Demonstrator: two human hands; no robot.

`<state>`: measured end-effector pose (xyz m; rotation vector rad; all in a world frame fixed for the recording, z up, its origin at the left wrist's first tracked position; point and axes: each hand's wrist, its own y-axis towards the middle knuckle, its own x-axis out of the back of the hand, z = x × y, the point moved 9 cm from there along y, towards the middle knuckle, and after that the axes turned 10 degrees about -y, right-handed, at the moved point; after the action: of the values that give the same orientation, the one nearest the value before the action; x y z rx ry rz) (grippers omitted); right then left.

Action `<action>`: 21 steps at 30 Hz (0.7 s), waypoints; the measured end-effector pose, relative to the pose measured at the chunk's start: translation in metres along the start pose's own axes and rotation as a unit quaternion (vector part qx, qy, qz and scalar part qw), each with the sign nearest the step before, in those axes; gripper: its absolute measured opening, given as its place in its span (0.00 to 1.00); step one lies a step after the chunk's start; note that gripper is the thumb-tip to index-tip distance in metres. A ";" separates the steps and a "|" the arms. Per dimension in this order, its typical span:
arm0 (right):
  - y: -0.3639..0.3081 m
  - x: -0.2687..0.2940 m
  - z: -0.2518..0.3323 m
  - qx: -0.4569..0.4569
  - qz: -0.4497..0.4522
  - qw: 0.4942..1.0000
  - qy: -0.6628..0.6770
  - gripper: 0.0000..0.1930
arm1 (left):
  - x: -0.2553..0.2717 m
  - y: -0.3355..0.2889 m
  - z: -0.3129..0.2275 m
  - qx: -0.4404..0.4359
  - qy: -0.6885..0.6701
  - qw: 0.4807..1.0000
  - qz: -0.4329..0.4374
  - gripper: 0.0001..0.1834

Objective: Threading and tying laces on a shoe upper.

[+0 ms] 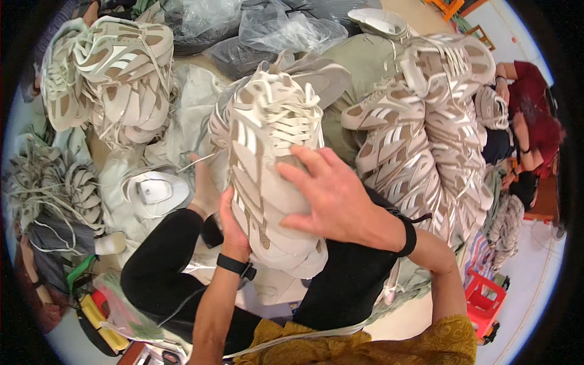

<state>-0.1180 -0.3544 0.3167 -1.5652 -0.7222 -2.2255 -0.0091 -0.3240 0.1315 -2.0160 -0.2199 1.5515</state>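
One beige sneaker (254,173): left hand (234,226) gripping its left side, right hand (333,196) spread on top.

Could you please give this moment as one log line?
left hand: against left side of central shoes | right hand: spread over them | nearby: left shoe pile, right shoe pile

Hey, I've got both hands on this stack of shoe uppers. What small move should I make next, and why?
Perhaps press the near toes into line with your right hand. It lies spread on top of the stack of shoe uppers, close to those toes, which look staggered. Your left hand is against the stack's side, so it could brace it.
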 end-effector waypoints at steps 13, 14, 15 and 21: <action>-0.038 0.032 0.102 0.098 -0.067 0.992 0.041 0.33 | -0.010 -0.086 -0.027 -0.056 0.024 0.996 0.070 0.28; -0.040 0.034 0.105 0.099 -0.072 0.991 0.044 0.33 | -0.012 -0.090 -0.027 -0.045 0.002 0.995 0.092 0.28; -0.042 0.035 0.108 0.102 -0.078 0.991 0.048 0.33 | -0.009 -0.091 -0.029 -0.046 0.003 0.995 0.090 0.28; -0.058 0.010 0.111 0.056 -0.030 0.986 0.153 0.33 | 0.018 -0.128 -0.057 -0.080 0.102 0.992 -0.007 0.26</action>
<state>-0.0659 -0.2430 0.3437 -1.1287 -0.7921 -2.3512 0.0761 -0.2302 0.1939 -2.2746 -0.2837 1.3450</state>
